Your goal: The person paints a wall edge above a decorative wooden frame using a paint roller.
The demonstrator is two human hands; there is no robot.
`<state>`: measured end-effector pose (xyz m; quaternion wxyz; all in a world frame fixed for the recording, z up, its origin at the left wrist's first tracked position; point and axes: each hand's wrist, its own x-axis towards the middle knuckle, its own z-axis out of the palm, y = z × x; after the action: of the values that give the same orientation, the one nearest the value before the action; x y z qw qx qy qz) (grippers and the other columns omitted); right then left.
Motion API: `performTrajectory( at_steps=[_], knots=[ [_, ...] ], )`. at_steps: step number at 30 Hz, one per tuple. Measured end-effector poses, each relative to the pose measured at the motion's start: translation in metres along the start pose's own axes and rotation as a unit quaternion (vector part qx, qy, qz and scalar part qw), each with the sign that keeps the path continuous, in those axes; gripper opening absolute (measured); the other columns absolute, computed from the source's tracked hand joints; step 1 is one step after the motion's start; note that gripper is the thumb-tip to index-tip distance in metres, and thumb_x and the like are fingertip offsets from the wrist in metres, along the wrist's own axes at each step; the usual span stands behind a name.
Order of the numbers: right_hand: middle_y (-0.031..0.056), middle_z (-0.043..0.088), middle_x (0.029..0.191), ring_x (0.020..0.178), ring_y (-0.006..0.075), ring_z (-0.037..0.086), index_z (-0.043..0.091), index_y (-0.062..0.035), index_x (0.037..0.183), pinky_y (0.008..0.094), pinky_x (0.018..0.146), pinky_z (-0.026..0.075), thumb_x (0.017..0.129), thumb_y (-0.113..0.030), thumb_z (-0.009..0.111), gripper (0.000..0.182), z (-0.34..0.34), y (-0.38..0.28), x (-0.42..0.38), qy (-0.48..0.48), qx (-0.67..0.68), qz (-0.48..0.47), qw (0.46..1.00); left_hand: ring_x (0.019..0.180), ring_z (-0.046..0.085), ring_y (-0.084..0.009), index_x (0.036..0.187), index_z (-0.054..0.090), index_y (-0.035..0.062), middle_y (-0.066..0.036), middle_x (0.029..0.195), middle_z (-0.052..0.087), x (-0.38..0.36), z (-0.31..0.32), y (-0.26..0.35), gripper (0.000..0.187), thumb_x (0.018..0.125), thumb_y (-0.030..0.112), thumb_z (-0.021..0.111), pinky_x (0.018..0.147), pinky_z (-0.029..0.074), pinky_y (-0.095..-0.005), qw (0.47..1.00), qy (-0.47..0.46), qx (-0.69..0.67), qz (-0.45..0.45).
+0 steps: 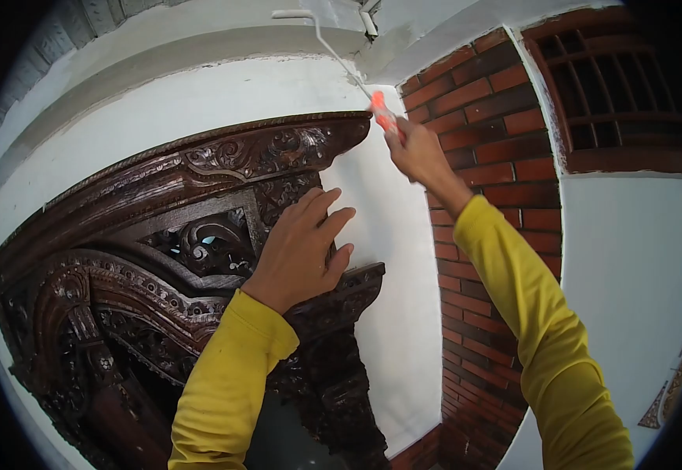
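My right hand (421,157) is wrapped round the orange handle of a paint roller (385,113), raised near the upper corner of the white wall. The roller's thin bent frame reaches up and left, and its white sleeve (292,14) lies against the pale beam near the ceiling. Beside the carved dark wood frame (231,157), my left hand (302,247) has its fingers apart and holds nothing. It is in front of the carving's right part; whether it touches the wood I cannot tell.
A red brick wall section (497,172) stands right of the white wall (396,313). Farther right is a brown wooden window grille (619,90). The carved frame's cornice juts out below the roller. A white pipe end (367,22) hangs near the ceiling corner.
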<state>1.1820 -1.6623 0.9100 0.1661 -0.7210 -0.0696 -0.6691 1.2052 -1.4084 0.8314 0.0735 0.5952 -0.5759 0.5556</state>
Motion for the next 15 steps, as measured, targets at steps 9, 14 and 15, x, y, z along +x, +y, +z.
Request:
performTrajectory(
  at_steps=[9, 14, 15],
  knots=[
    [0.0218, 0.061, 0.061, 0.05, 0.0293, 0.065, 0.059, 0.0083, 0.083, 0.038, 0.048, 0.054, 0.085, -0.018, 0.047, 0.029, 0.026, -0.063, 0.104, -0.082, 0.075, 0.079, 0.991, 0.128, 0.042, -0.0401, 0.137, 0.042, 0.0052, -0.021, 0.138, 0.045, 0.058, 0.002, -0.056, 0.061, 0.079, 0.013, 0.062, 0.108, 0.034, -0.0443, 0.995, 0.091, 0.028, -0.002],
    [0.0276, 0.064, 0.072, 0.062, 0.0364, 0.067, 0.056, 0.007, 0.1, 0.0406, 0.057, 0.055, 0.09, -0.025, 0.049, 0.034, 0.071, -0.021, 0.035, 0.006, -0.012, -0.028, 1.0, 0.13, 0.041, -0.0388, 0.141, 0.036, 0.0003, -0.026, 0.139, 0.043, 0.09, 0.001, -0.059, 0.07, 0.076, 0.008, 0.059, 0.11, 0.033, -0.0407, 0.991, 0.122, -0.04, -0.023],
    [0.0294, 0.064, 0.081, 0.075, 0.0434, 0.065, 0.056, 0.0047, 0.105, 0.0489, 0.069, 0.051, 0.09, -0.023, 0.049, 0.033, 0.075, -0.019, 0.012, -0.002, 0.012, 0.006, 1.0, 0.131, 0.041, -0.0386, 0.141, 0.038, 0.0012, -0.026, 0.14, 0.043, 0.087, 0.009, -0.056, 0.069, 0.074, 0.005, 0.057, 0.11, 0.033, -0.0402, 0.991, 0.115, -0.064, -0.028]
  ],
)
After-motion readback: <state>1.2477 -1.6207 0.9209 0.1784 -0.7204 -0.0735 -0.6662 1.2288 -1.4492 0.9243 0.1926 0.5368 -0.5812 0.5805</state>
